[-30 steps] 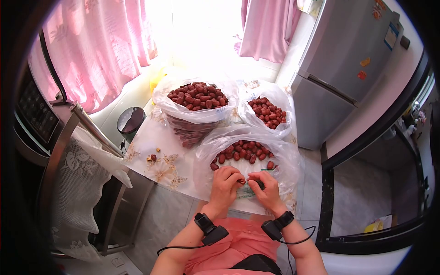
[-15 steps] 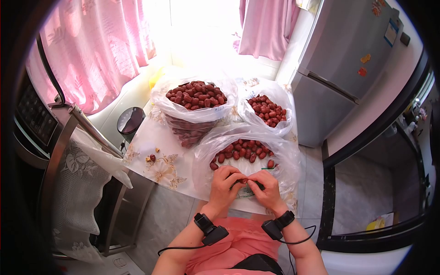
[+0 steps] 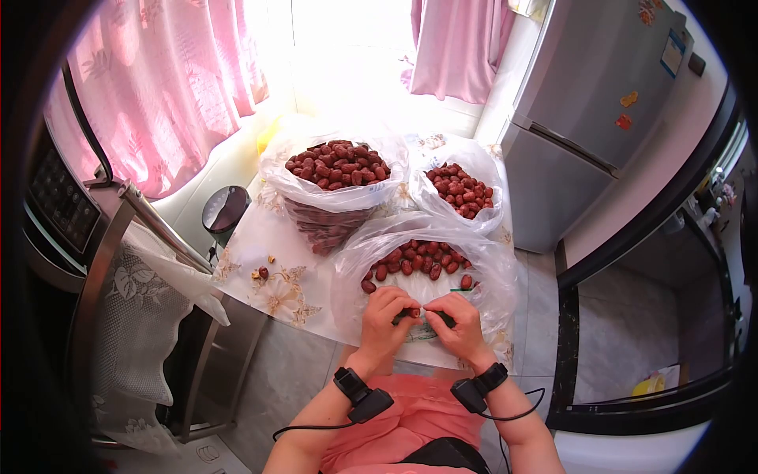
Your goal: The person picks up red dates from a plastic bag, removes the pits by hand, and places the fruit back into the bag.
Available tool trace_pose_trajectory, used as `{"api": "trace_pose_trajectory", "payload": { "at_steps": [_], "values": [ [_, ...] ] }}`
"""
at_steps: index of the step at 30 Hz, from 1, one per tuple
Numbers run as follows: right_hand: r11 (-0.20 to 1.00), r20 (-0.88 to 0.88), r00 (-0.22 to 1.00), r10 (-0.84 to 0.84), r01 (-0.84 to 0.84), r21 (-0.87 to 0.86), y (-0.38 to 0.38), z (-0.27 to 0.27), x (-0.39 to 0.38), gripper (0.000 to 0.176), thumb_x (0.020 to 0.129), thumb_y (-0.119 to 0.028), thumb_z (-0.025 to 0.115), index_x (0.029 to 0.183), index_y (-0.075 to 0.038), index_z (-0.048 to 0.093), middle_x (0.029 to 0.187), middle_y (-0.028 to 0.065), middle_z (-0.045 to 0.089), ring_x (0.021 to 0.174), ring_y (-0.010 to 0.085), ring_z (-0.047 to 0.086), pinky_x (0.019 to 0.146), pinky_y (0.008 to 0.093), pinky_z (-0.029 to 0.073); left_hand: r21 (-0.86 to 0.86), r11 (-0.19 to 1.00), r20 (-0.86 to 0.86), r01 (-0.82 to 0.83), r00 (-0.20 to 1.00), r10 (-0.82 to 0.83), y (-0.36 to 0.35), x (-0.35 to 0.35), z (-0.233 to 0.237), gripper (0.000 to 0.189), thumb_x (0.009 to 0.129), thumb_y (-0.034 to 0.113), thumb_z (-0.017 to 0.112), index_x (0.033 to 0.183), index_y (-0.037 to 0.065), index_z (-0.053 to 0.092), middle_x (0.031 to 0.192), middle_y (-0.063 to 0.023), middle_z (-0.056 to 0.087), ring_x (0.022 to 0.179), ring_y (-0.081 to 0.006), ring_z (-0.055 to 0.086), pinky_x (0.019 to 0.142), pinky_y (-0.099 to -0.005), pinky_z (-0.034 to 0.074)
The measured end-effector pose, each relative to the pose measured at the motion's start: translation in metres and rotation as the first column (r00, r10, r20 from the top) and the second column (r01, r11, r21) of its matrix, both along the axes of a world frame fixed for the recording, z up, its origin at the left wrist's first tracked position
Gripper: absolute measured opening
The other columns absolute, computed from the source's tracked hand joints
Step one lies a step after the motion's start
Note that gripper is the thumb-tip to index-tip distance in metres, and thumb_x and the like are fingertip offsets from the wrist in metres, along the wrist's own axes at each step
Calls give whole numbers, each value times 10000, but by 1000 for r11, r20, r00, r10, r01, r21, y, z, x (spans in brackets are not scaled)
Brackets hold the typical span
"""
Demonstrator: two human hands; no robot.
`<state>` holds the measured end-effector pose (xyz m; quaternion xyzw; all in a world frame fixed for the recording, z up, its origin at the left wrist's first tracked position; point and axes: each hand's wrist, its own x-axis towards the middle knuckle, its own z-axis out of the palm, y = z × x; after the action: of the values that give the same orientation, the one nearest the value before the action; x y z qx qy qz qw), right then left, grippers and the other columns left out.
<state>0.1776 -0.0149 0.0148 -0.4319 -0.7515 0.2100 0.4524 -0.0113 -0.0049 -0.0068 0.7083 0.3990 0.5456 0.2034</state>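
My left hand (image 3: 384,321) is closed around a red date (image 3: 414,313), its end showing at the fingertips. Close beside it, my right hand (image 3: 458,324) is closed with thumb and forefinger pinched, a small gap from the date. A dark green object (image 3: 446,319) shows partly inside the right hand; its kind cannot be made out. Both hands are over the near side of an open clear plastic bag (image 3: 355,265), in which loose red dates (image 3: 426,257) lie spread toward the back.
A tall plastic bag full of dates (image 3: 338,164) stands back left, a smaller date bag (image 3: 462,189) back right. A few date bits (image 3: 262,272) lie on the flowered tablecloth (image 3: 272,296). A fridge (image 3: 588,103) stands right, a dark bin-like container (image 3: 225,209) left.
My hands have come slightly apart at the fingertips. The end of the date in my left hand now shows more plainly. The bags have not moved.
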Motion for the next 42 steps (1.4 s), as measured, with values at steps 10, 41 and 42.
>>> {"api": "trace_pose_trajectory", "payload": {
  "at_steps": [10,41,42],
  "values": [
    [1000,1,1000,3,-3,5,0,0,0,104,856,-42,769,954,-15,746,898,129,735,827,313,677,749,402,532,-28,999,-1,20,1000,-20,0,-2,-2,285,669,-9,837,928,61,740,889,-63,692,954,-284,644,828,-389,527],
    [1000,20,1000,-6,6,15,0,-2,0,199,814,-73,829,982,-24,735,914,124,734,847,324,678,761,406,534,-57,998,-32,13,999,-15,-4,-1,4,257,805,-31,740,1029,93,746,994,-62,723,1032,-294,640,915,-408,485],
    [1000,18,1000,-7,6,12,0,-3,0,200,815,-71,828,985,-24,736,915,123,735,849,324,678,764,406,535,-54,998,-34,14,999,-16,-3,-1,3,251,802,-28,743,1024,91,744,997,-60,727,1030,-292,644,917,-408,483]
  ]
}}
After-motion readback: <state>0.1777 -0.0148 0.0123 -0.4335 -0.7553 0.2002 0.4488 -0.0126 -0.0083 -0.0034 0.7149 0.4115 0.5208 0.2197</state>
